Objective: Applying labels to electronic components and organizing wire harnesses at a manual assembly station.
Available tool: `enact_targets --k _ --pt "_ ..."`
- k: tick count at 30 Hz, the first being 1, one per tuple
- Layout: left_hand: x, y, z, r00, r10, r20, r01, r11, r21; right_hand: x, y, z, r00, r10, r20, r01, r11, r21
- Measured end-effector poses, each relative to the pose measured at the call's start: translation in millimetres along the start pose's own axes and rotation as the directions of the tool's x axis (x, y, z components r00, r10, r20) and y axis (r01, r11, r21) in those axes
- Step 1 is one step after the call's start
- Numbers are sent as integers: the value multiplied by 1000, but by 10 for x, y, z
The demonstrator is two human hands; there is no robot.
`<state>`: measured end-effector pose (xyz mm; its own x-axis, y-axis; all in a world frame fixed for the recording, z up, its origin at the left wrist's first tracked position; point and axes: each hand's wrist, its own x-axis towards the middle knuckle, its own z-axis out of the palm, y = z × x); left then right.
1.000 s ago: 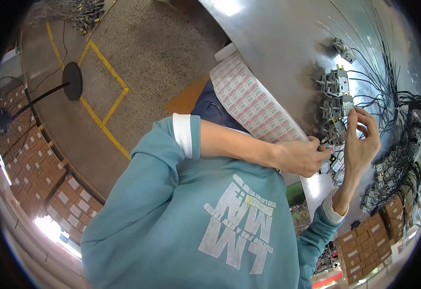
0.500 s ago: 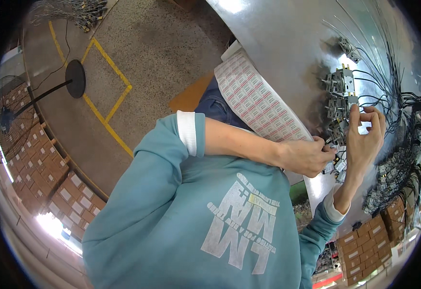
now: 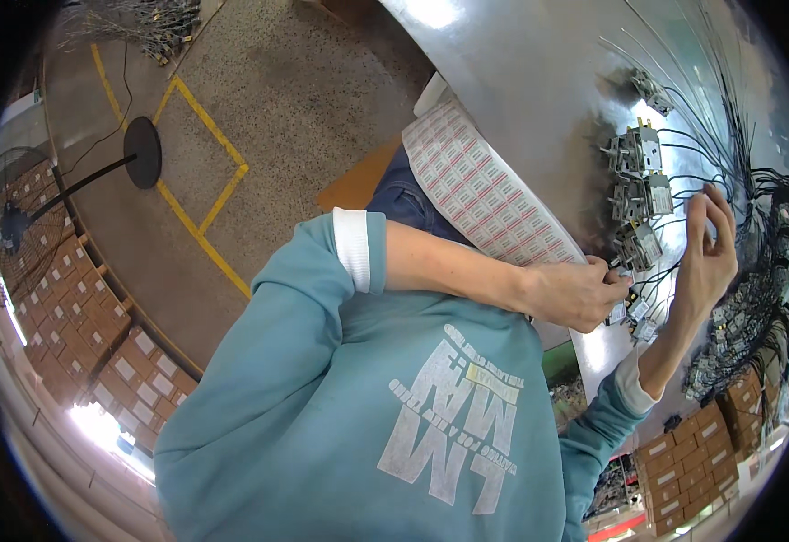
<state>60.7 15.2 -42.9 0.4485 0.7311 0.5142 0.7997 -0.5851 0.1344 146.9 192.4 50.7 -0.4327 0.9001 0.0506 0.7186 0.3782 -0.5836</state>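
My left hand is closed in a pinch at the near end of a long white label sheet with rows of red-and-black printed labels. What its fingertips hold there is partly hidden. My right hand is raised over black wires, thumb and fingers bent with a gap between them and nothing visible in it. Left of it stands a row of small metal-and-plastic switch-like parts with wires attached. One of these parts, nearest my hands, lies tilted with a pale face up.
A shiny metal table carries the parts. Wires and more parts pile up at the right. Left are a floor fan's black base, yellow floor lines and stacked cartons. More cartons stand lower right.
My right hand has moved right, off the row of parts to above the wires. The nearest part has turned, showing its pale face. My left hand stays at the sheet.
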Motion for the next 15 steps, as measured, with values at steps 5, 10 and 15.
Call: enact_targets --k 5,10,15 --pt "-18 -12 -5 1000 -1 -14 1 1000 18 5 -313 309 994 -25 102 10 989 147" --pt "25 -6 -6 999 -22 -24 21 999 -34 41 -355 389 988 92 127 -116 974 193" --pt "48 -15 -32 1000 0 29 2 997 -75 113 -390 388 981 118 153 -158 948 278"
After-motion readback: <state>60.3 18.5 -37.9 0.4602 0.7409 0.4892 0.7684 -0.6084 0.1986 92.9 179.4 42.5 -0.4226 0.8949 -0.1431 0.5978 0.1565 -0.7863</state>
